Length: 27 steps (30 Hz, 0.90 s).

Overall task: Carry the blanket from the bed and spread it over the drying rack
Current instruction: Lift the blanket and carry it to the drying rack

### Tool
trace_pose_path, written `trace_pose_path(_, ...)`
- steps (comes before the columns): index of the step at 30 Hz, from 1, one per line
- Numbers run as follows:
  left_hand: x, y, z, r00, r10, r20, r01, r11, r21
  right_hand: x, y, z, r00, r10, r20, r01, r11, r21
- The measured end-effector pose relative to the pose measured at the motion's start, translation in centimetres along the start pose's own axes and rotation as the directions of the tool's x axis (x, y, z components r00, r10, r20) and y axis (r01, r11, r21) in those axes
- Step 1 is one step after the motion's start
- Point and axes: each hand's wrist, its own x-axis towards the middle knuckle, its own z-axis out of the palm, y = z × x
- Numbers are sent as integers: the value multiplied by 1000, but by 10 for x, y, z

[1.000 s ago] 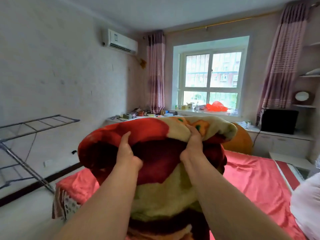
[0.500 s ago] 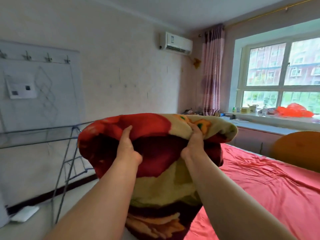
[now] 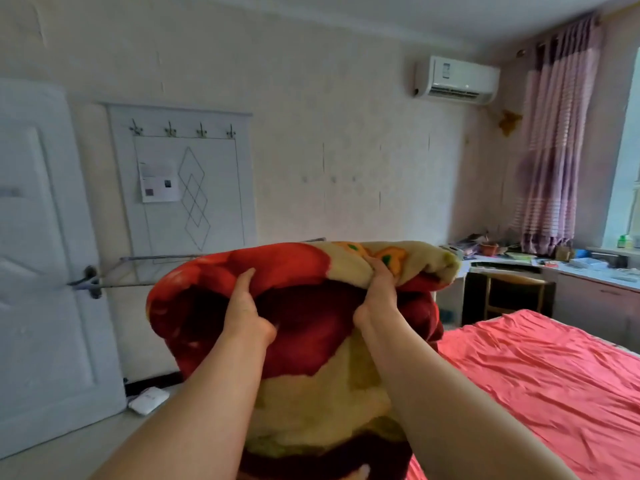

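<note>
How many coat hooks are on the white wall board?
4 hooks in one row along the top of the board: left end, second, third, right end. None seems hidden.

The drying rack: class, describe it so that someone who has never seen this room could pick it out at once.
Find the white door on the left, then the white hook panel on the wall beside it. In front of that panel's lower edge stands the drying rack, half hidden behind the raised blanket. It alone is made of thin grey metal bars.
</note>
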Motion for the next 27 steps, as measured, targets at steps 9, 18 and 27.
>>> trace_pose_path(9,75,8,5,986,102,-130,-110,992,-60,96,22,47,985,132,111,-125,990,-72)
trace_pose_path(18,149,24,18,977,145,-159,-152,988,-34,174,46,87,975,174,135,-168,984,-60)
trace_pose_path(27,254,83,16,976,134,-172,-140,990,-23,248,92,171,980,166,113,-162,986,-47)
